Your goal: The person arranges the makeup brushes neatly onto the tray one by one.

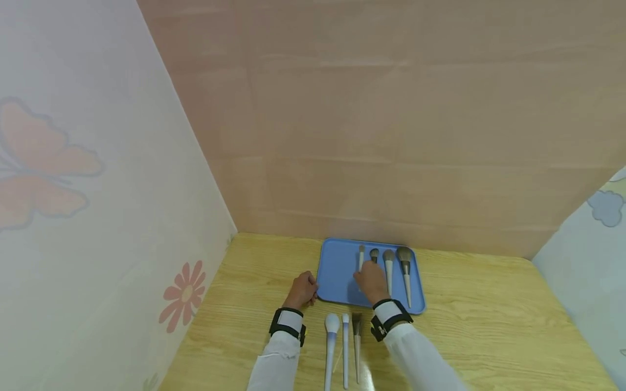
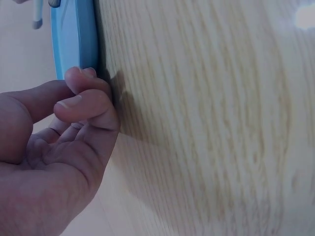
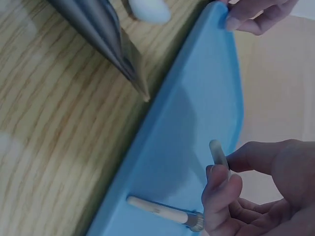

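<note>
Between thumb and fingers, my right hand [image 1: 371,279] pinches the pale handle of a slim makeup brush [image 3: 217,151] above the blue tray [image 1: 337,271]. My left hand [image 1: 302,289] holds the tray's near left corner, thumb and forefinger at the rim [image 3: 216,12]. Beside the right hand in the tray lies a short brush [image 1: 374,253], its handle hidden behind that hand. Farther right are a white-handled brush [image 1: 389,269] with grey-brown bristles and a larger fluffy brush [image 1: 406,269], both with bristles toward the wall.
In front of the tray, on the wooden table [image 1: 489,315], lie a large white-headed brush [image 1: 331,342], a slim white-headed brush [image 1: 345,347] and a dark-bristled brush [image 1: 357,339]. A brown-covered wall [image 1: 391,136] rises behind the tray; a patterned wall [image 1: 122,190] borders the left.
</note>
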`<state>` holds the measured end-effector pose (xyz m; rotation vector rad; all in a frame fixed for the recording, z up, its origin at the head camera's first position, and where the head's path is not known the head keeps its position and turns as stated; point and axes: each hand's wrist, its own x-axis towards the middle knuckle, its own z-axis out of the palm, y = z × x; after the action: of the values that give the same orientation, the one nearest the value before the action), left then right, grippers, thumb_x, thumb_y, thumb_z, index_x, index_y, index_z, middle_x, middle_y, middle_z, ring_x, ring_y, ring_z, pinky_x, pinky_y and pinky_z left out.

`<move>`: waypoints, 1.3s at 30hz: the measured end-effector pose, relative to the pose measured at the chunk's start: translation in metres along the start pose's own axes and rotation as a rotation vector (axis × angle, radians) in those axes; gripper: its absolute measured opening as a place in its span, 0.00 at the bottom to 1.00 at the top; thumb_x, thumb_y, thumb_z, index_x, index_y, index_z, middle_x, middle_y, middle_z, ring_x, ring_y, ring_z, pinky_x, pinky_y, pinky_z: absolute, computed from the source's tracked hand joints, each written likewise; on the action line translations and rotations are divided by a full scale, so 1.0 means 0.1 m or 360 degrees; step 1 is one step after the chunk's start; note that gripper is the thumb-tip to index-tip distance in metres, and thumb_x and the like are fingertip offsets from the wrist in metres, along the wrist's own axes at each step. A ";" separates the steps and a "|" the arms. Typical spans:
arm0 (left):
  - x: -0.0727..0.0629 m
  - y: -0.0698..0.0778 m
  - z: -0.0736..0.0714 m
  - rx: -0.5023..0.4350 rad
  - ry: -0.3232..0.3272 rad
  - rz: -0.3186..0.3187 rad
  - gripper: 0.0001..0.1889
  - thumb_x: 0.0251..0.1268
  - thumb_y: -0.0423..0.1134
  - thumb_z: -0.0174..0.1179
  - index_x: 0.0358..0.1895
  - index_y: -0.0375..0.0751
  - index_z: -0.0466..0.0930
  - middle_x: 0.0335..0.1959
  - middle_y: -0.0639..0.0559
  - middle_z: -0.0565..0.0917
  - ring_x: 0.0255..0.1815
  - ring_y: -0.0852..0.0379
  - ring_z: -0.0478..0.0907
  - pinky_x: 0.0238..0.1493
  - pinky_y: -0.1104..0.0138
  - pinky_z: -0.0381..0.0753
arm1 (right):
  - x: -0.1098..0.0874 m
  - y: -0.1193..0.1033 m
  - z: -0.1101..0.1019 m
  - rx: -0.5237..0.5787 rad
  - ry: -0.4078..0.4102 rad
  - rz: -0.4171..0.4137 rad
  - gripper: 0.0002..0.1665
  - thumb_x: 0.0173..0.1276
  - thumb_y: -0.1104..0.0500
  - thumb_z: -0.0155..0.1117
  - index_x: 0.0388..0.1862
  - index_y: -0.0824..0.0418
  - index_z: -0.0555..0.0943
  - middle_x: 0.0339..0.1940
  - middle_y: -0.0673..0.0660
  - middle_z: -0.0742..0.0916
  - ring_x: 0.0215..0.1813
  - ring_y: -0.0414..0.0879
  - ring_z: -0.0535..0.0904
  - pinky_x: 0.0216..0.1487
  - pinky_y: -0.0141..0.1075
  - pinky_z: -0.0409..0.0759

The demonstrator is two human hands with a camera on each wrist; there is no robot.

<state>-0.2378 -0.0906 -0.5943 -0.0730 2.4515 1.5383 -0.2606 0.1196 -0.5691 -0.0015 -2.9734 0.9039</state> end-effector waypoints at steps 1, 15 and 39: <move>0.00 -0.01 0.00 -0.0002 0.0001 -0.0004 0.05 0.70 0.28 0.55 0.35 0.33 0.71 0.18 0.46 0.78 0.15 0.57 0.73 0.15 0.70 0.71 | 0.01 0.00 0.02 -0.0013 -0.0005 0.0007 0.18 0.65 0.63 0.66 0.17 0.64 0.73 0.12 0.56 0.79 0.15 0.45 0.72 0.18 0.35 0.66; 0.03 -0.04 0.02 -0.0008 0.0007 0.0009 0.06 0.69 0.28 0.56 0.33 0.36 0.70 0.17 0.48 0.76 0.14 0.58 0.71 0.13 0.70 0.69 | 0.03 0.02 0.02 -0.0128 0.0008 -0.0003 0.14 0.64 0.64 0.67 0.20 0.66 0.77 0.17 0.58 0.82 0.19 0.47 0.77 0.22 0.39 0.74; 0.02 -0.05 0.01 0.0006 -0.0019 0.0032 0.06 0.70 0.29 0.55 0.33 0.35 0.70 0.19 0.45 0.79 0.15 0.57 0.73 0.15 0.70 0.71 | 0.10 0.05 0.10 -0.0256 -0.0003 0.0075 0.06 0.61 0.68 0.65 0.30 0.73 0.82 0.27 0.67 0.87 0.30 0.60 0.85 0.26 0.47 0.80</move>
<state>-0.2391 -0.0920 -0.5995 -0.0387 2.4535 1.5376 -0.2714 0.1180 -0.5802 -0.0756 -3.0507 0.6662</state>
